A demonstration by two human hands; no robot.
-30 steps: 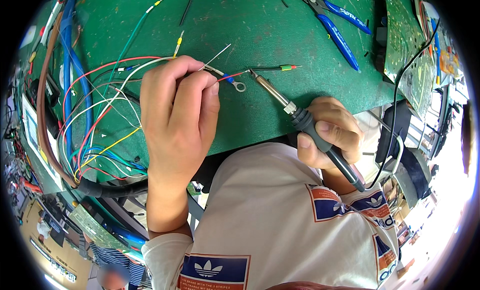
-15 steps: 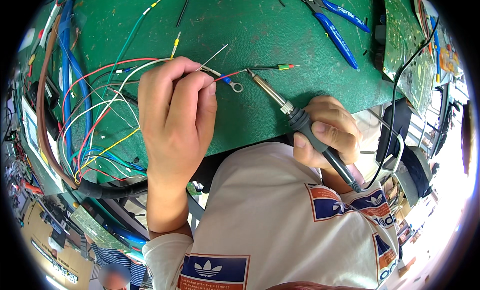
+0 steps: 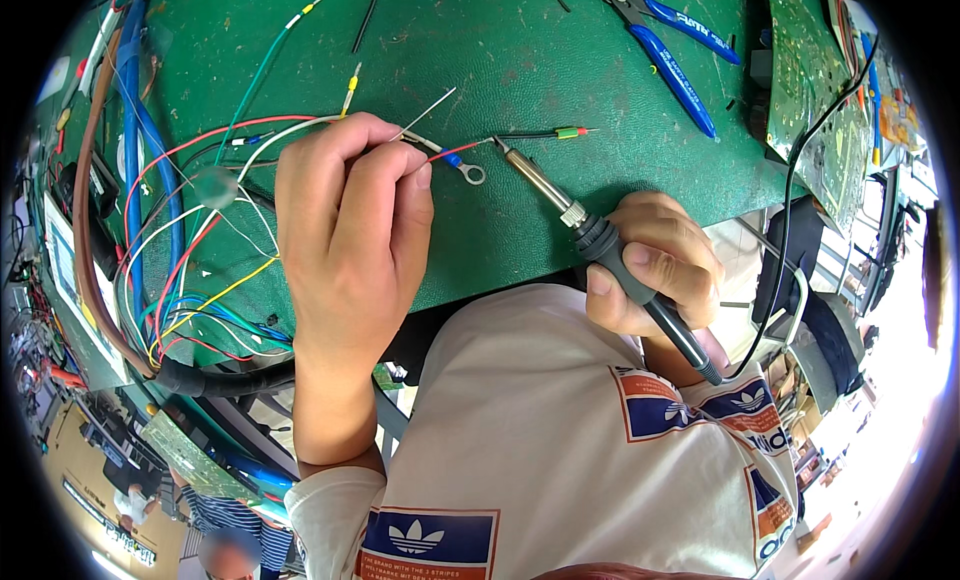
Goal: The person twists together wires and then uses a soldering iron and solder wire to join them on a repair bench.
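My right hand point(image 3: 660, 265) is closed round the dark grip of a soldering iron point(image 3: 605, 242). The iron's tip meets the bare end of a red wire point(image 3: 458, 152), where a black wire point(image 3: 525, 136) with a green and red end sleeve also begins. My left hand point(image 3: 350, 200) pinches the red wire, its fingertips a short way left of the tip. A thin strand of solder wire point(image 3: 432, 109) sticks up from the same fingers, its free end apart from the iron. Just below the red wire lies a ring terminal point(image 3: 473, 174) with a blue sleeve.
Loose coloured wires point(image 3: 190, 220) fan out of a thick black cable point(image 3: 215, 380) at left. Blue-handled side cutters point(image 3: 670, 70) lie open at the far right. Beyond them stands a green circuit board point(image 3: 815, 110), with the iron's black cord point(image 3: 795, 180) hanging in front.
Both hands, the iron and the wires hold almost still. In the background at lower left, another person has come into view.
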